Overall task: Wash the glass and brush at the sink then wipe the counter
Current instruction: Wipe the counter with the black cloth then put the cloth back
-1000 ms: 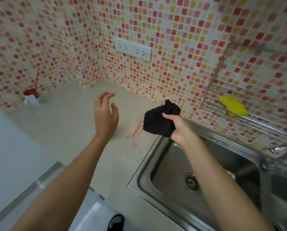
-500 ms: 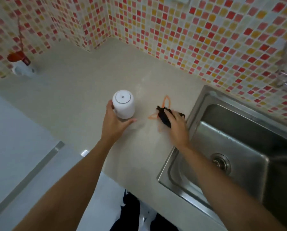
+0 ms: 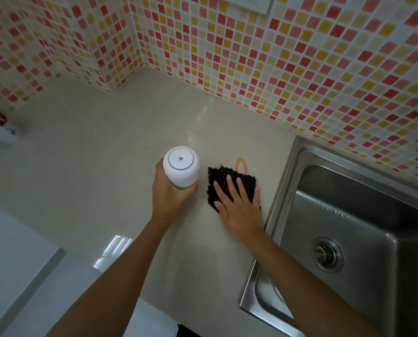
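The cloth was flat now, that was the change. Half a second back the right hand (image 3: 239,207) had only a bunched black wad under its fingertips; here I saw the black cloth (image 3: 230,184) spread open on the counter (image 3: 93,171), the palm laid on top with the fingers stretched out and pressing down, not curled round anything. It sat just left of the sink (image 3: 349,227) rim, over most of the orange mark (image 3: 241,164), with only 1 loop of orange showing past the cloth's far edge.

The left hand (image 3: 170,198) had its fingers wrapped round a white bottle (image 3: 181,166), held upright just beside the cloth, cap facing me. A full second earlier that hand was empty and open in the air, so the bottle was freshly picked up.

I read that as the wiping stage under way: the cloth was down on the stain, and the bottle, a cleaner I'd guess, stood ready. I saw no glass and no brush anywhere; the sink basin looked bare apart from its drain (image 3: 328,255). Whether the orange would lift, I couldn't tell yet.
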Demonstrator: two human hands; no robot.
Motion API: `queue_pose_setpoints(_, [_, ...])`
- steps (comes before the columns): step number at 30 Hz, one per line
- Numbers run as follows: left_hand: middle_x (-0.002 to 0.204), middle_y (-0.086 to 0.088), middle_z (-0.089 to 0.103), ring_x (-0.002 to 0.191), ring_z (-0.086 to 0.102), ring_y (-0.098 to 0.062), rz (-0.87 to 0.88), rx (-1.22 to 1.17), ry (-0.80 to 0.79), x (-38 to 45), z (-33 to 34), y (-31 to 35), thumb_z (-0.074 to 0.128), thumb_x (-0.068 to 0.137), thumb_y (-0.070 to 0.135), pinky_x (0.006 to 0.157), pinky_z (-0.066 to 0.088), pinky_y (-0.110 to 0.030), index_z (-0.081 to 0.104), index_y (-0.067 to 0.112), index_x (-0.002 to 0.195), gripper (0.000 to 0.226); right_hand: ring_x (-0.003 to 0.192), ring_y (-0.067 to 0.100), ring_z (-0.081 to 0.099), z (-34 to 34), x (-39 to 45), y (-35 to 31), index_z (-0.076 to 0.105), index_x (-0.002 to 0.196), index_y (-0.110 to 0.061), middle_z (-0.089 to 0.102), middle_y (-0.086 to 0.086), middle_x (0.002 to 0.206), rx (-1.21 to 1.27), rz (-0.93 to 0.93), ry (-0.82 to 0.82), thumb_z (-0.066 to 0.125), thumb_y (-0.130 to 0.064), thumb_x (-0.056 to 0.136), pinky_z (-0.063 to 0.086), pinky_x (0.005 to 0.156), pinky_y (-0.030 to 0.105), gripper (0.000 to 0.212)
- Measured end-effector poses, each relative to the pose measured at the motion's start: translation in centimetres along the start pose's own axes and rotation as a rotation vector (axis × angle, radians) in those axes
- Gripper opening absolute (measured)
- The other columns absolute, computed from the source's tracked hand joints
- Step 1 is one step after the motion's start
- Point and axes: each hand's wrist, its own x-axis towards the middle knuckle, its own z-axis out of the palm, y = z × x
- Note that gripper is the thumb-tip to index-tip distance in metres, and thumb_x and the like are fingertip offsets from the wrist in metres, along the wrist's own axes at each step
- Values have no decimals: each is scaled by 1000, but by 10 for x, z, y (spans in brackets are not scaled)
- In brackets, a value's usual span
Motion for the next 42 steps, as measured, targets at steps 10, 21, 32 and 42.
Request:
queue_pose_setpoints(10, [132,9,52,115,53,-2,35,-108,10,30,2,20,89,63,35,95,47,-20,29,39,134,92,148,25,5,-7,11,40,8,152,-36,7,2,161,-17,140,40,12,-50,100,4,116,57,53])
queue_pose_setpoints(21, [137,12,49,123,50,-3,130,-136,-112,62,-5,25,90,64,29,98,46,-24,29,25,144,100,148,20,-3,-27,131,38,5,149,-47,-2,-3,161,90,149,-64,16,-57,98,-3,116,54,53])
queue_pose_setpoints(32, [137,4,52,121,55,-15,135,-146,-86,98,-40,32,89,66,36,96,52,-43,30,25,146,100,146,28,18,12,-8,-40,20,150,-35,20,4,159,36,-71,54,27,-49,99,13,115,57,54])
queue_pose_setpoints(42, [135,5,54,120,56,-14,115,-93,-20,83,-71,26,89,65,39,97,51,-45,31,25,145,101,148,20,-8,-26,119,47,-1,150,-42,-7,-2,161,110,232,-83,9,-55,99,-3,117,53,54])
